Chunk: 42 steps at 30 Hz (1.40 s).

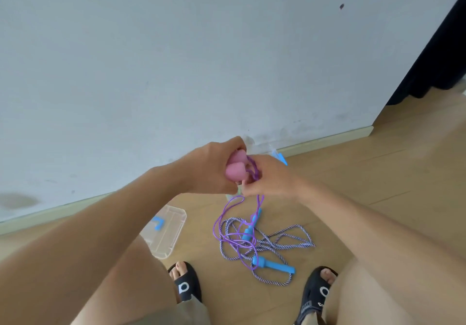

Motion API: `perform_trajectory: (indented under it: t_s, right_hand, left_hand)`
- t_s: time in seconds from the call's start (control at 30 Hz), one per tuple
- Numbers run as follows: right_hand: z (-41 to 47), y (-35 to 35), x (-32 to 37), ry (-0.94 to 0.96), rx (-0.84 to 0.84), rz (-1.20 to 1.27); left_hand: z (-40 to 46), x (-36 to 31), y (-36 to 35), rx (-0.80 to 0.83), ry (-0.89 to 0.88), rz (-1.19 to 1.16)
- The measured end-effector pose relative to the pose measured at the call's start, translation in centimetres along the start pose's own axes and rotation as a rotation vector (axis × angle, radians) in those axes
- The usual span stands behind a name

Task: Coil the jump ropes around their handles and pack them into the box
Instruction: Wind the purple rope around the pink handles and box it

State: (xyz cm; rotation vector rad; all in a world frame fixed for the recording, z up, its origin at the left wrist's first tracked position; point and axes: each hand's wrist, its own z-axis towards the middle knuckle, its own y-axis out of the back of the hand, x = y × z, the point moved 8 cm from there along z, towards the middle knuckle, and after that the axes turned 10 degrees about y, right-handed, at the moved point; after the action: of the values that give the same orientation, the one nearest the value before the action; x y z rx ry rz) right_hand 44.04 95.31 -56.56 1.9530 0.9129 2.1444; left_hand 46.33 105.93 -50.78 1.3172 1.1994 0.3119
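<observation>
Above the wooden floor [378,178], near a pale wall [176,59], the left hand [211,168] grips two pink handles [235,168] held together, fingers curled round them. Just beside it, the right hand [272,178] pinches the purple rope [237,236] where it loops round the handles. From the hands the purple rope hangs down to the floor and lies in loose loops over a striped rope [285,241] with two blue handles [273,266], spread out between two feet in black sandals [187,284]. A clear plastic lid [166,233] with a blue clip lies on the floor to the left. Behind the hands shows part of a clear box [273,151], mostly hidden.
</observation>
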Motion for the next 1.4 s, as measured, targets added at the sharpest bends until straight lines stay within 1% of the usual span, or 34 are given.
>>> perform_trajectory:
  t_s: [0.07,0.1,0.13,0.23,0.33,0.43,0.5,0.57,0.63,0.7,0.83,0.9,0.97,1.03,1.17,1.23,1.3,1.37,1.4]
  right_hand:
    - [0.2,1.2,0.4,-0.035,-0.036,0.083]
    - [0.2,1.8,0.7,-0.053,-0.054,0.129]
    - [0.2,2.3,0.7,-0.074,-0.061,0.191]
    - [0.5,2.4,0.8,-0.104,-0.058,0.39]
    - [1.3,2.5,0.6,-0.122,-0.135,0.435]
    - [1.9,3.8,-0.8,-0.198,-0.24,0.434]
    - [2.1,4.5,-1.5,-0.219,-0.203,0.333]
    - [2.3,4.3,-1.6,-0.213,-0.11,0.238]
    - [2.4,3.3,-1.2,-0.208,-0.034,0.243]
    - [2.7,2.3,-0.7,-0.188,0.007,0.263]
    - [3.5,1.1,-0.7,-0.19,0.002,0.301]
    - [3.7,0.8,-0.7,-0.206,0.033,0.306]
    - [3.7,0.4,-0.6,-0.196,0.078,0.273]
    - [3.6,0.4,-0.9,-0.199,0.073,0.248]
    - [3.7,0.8,-1.6,-0.226,0.075,0.366]
    - [3.7,1.1,-1.5,-0.207,0.09,0.362]
    - [3.7,1.4,-1.5,-0.189,0.086,0.35]
    - [3.8,1.7,-1.7,-0.179,0.07,0.355]
    - [3.8,1.8,-1.8,-0.176,0.06,0.363]
  left_hand:
    - [0.0,1.5,1.3,-0.095,-0.002,0.138]
    - [0.1,2.8,1.6,-0.124,0.022,0.164]
    - [0.0,4.0,1.7,-0.148,0.046,0.155]
    - [0.0,7.0,0.3,-0.201,0.091,0.015]
    - [0.6,7.9,-1.7,-0.159,0.108,-0.031]
    - [1.0,7.7,-1.3,-0.219,0.047,0.012]
    - [1.2,8.0,-1.0,-0.246,0.043,0.05]
    - [1.3,8.5,-0.9,-0.263,0.067,0.138]
    - [1.4,8.8,-0.8,-0.292,0.08,0.249]
    - [1.6,8.9,-0.7,-0.307,0.088,0.317]
    - [2.2,8.7,-0.4,-0.324,0.149,0.348]
    - [2.3,8.4,-0.4,-0.331,0.167,0.388]
    - [2.5,7.8,-0.8,-0.334,0.162,0.438]
    - [2.7,7.4,-1.2,-0.332,0.154,0.454]
    - [2.8,7.2,-1.3,-0.339,0.146,0.43]
    - [2.7,7.1,-1.4,-0.344,0.119,0.402]
    - [2.5,6.8,-1.3,-0.363,0.043,0.369]
    - [2.3,6.1,-1.0,-0.431,-0.071,0.394]
    - [2.2,5.9,-0.8,-0.463,-0.094,0.415]
